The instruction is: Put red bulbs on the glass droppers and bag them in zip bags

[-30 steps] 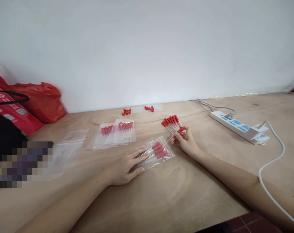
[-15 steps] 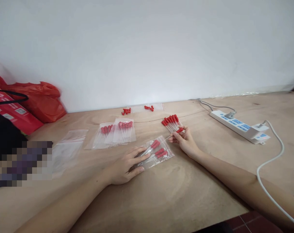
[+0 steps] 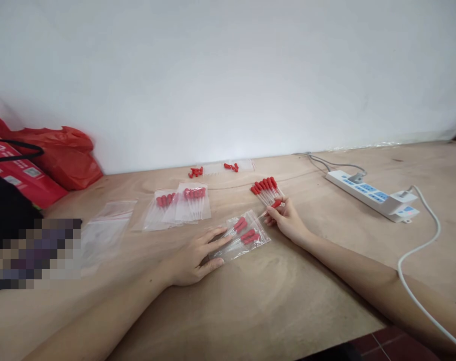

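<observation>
My left hand [image 3: 201, 255] lies with fingers spread on a clear zip bag [image 3: 233, 253], its fingertips resting on the lower left part of the plastic. Several droppers with red rubber bulbs [image 3: 249, 236] are inside this bag, bulbs toward the right end. Between thumb and fingers, my right hand [image 3: 286, 220] pinches a single dropper [image 3: 276, 203] by its red bulb. That dropper's thin clear tube points left, at the bag's upper right edge; whether the tip is inside I cannot tell. Just beyond the right hand lies a row of loose droppers [image 3: 265, 185].
Filled bags of droppers [image 3: 192, 203] lie left of centre, with flat clear bags [image 3: 109, 225] farther left. Loose red bulbs [image 3: 195, 172] sit near the wall. A white power strip [image 3: 370, 193] and its cable [image 3: 401, 265] are at right, red bags [image 3: 62, 155] at left.
My right hand has shifted its fingers on the dropper, and the bulb has moved slightly left and down toward the bag. The left hand and the bag stay almost still.
</observation>
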### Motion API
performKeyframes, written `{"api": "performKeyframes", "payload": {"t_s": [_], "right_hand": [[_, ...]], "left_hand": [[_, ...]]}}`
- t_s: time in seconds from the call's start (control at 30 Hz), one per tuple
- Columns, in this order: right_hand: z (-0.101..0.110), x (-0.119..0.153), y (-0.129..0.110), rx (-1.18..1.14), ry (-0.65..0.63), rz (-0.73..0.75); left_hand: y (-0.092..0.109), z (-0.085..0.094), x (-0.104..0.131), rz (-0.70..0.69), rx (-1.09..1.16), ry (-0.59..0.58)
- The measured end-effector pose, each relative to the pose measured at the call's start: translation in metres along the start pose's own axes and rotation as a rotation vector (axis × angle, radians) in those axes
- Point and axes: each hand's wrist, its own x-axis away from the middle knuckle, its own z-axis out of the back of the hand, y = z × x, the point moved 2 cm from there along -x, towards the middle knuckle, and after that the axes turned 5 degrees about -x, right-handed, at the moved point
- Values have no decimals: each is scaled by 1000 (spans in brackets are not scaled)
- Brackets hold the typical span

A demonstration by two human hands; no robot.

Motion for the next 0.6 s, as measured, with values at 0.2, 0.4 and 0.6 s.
{"api": "performKeyframes", "payload": {"t_s": [0.2,0.4,0.6], "right_hand": [[-9,6,0,132,-189,-10],[-10,7,3,214,-491,-118],[-14,3,1,196,-505,-145]], "left_hand": [[-1,-1,0,14,10,-12],[1,0,0,22,47,11],[2,1,-1,21,35,-9]]}}
